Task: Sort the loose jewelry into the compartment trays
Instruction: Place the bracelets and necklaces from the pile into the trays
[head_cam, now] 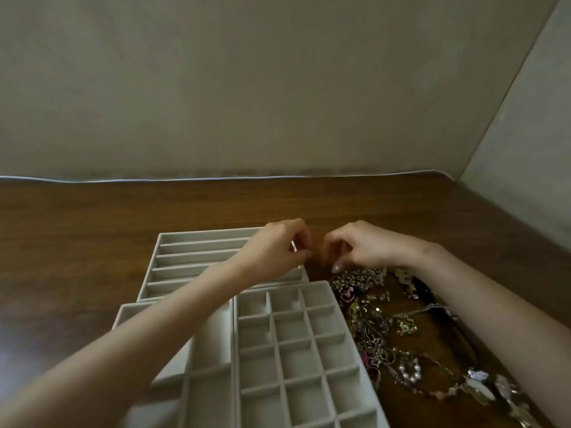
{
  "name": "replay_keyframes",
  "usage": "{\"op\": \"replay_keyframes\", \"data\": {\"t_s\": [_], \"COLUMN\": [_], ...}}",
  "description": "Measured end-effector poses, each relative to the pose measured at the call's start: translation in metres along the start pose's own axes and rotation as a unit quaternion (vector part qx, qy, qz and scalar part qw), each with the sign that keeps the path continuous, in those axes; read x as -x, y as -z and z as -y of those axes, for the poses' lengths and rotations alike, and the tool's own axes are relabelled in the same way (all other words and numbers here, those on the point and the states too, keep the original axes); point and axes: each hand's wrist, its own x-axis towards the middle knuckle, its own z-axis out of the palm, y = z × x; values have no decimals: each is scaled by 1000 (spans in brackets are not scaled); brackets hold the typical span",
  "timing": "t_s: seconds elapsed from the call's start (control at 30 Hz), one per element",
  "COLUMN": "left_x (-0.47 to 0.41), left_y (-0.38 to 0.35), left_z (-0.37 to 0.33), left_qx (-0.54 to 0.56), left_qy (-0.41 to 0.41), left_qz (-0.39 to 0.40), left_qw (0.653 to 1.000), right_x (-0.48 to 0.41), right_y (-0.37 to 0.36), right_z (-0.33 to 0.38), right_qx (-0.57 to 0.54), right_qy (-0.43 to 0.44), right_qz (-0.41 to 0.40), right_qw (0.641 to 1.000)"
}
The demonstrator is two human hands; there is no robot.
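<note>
A heap of loose jewelry [383,319] lies on the wooden table to the right of the trays: chains, brooches, a pearl piece. A pale grid tray [318,287] with small square compartments sits front and centre. Behind it stands a tray with long slots [197,244]; a third tray [129,310] lies at the left under my forearm. My left hand [278,248] hovers over the long-slot tray's right end, fingers pinched together on something small and pale. My right hand [361,245] is curled above the heap's far end, fingertips near each other; what they hold is too small to see.
The brown wooden table [92,227] runs back to a beige wall with a white cable [216,178] along its far edge. A second wall closes the right side. My forearms cross over the trays and the jewelry.
</note>
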Motion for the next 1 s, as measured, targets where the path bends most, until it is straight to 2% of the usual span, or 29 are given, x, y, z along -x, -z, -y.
{"op": "replay_keyframes", "data": {"t_s": [0.17, 0.37, 0.47, 0.6, 0.67, 0.77, 0.9, 1.0], "left_x": [9, 15, 15, 14, 13, 12, 11, 9], "left_y": [1, 0, -3, -7, -10, -15, -14, -11], "left_z": [-7, -14, -17, -20, -19, -21, -27, -30], "left_qx": [-12, -18, -17, -13, 19, 132, 283, 314], "left_qy": [5, 4, 13, 30, 46, 64, 90, 80], "left_qz": [-6, -20, -18, -25, -40, -55, -41, -74], "left_qw": [1000, 1000, 1000, 999, 998, 988, 954, 943], "right_x": [3, 7, 13, 21, 24, 27, 25, 23], "right_y": [-7, -7, -9, -4, 0, 3, 4, 6], "right_z": [1, 3, 0, -3, -2, 5, 15, 20], "right_qx": [75, 97, 49, -77, -132, -214, -235, -258], "right_qy": [-28, -30, -16, 11, 24, 56, 85, 109], "right_qz": [8, -1, -26, -109, -146, -175, -238, -264], "right_qw": [997, 995, 998, 991, 980, 959, 939, 923]}}
